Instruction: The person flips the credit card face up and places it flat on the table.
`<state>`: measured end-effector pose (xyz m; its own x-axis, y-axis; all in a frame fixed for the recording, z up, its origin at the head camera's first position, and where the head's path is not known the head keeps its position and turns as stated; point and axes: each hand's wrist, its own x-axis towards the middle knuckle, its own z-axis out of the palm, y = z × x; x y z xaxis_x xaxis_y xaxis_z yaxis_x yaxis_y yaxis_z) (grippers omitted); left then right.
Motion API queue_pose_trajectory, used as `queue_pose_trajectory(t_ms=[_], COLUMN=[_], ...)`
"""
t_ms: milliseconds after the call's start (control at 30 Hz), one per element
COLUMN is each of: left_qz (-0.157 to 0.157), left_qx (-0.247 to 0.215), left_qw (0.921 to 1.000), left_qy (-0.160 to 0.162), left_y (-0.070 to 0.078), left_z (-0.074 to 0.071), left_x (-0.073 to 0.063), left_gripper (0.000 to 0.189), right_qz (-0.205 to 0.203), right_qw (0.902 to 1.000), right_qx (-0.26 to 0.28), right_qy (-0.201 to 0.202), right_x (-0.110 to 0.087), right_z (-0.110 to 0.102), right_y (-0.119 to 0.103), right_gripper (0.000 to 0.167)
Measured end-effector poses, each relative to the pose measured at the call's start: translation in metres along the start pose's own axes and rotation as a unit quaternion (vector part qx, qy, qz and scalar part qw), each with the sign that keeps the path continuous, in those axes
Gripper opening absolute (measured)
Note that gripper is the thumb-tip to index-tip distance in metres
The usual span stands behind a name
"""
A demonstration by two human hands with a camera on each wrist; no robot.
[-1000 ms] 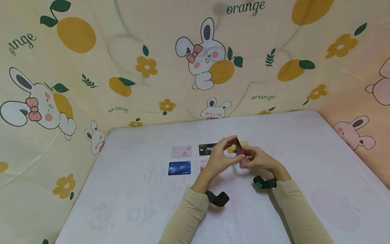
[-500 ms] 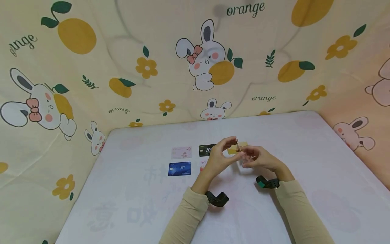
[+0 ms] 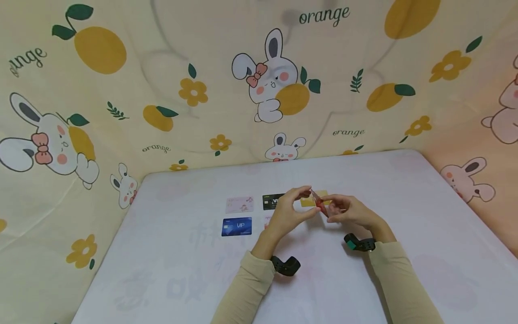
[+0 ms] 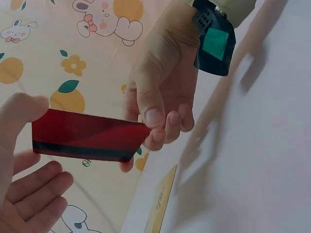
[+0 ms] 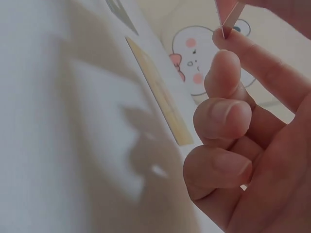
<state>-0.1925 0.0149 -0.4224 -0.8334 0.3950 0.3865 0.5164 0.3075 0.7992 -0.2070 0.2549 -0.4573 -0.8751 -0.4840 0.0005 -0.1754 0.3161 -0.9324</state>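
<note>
A red plastic card (image 3: 318,202) is held slanted above the table between both hands. In the left wrist view, the card (image 4: 87,133) shows a dark stripe along its lower long edge. My left hand (image 3: 286,210) pinches one end, thumb on top, its other fingers (image 4: 41,196) spread below. At the opposite end, my right hand (image 3: 352,213) pinches a corner between thumb and index finger, the remaining fingers curled loosely. Only a corner of the card (image 5: 224,13) shows in the right wrist view. Just behind the hands lies a gold card (image 3: 307,202).
Left of the hands lie a pale pink card (image 3: 239,204), a blue VIP card (image 3: 236,227) and a black card (image 3: 269,202). The left hand covers most of another pinkish card (image 3: 267,220). A patterned cloth (image 3: 243,148) hangs behind the white table (image 3: 162,252).
The red card has turned from nearly edge-on to slanted, showing more of its red face. My right hand has shifted slightly right; the left hand keeps its grip and has lowered a little.
</note>
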Motion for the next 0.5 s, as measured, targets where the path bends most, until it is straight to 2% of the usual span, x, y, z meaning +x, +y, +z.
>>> queue_pose_trajectory(t_ms=[133, 367, 500], left_qz=[-0.006, -0.044, -0.061], left_qx=[0.017, 0.027, 0.025], left_qw=[0.9998, 0.9971, 0.9957], left_qy=[-0.013, -0.057, -0.065], left_y=[-0.0036, -0.0083, -0.0094], left_z=[-0.0004, -0.0036, -0.0049], left_x=[0.0004, -0.0001, -0.0004], left_gripper=[0.055, 0.058, 0.059], right_qz=[0.016, 0.048, 0.064], right_qw=[0.9998, 0.9983, 0.9974], right_qx=[-0.009, -0.017, -0.017], right_qy=[0.008, 0.027, 0.031], right_x=[-0.0023, -0.0056, -0.0064], right_z=[-0.0032, -0.0069, -0.0087], right_y=[0.0007, 0.0008, 0.0005], right_gripper=[0.060, 0.062, 0.062])
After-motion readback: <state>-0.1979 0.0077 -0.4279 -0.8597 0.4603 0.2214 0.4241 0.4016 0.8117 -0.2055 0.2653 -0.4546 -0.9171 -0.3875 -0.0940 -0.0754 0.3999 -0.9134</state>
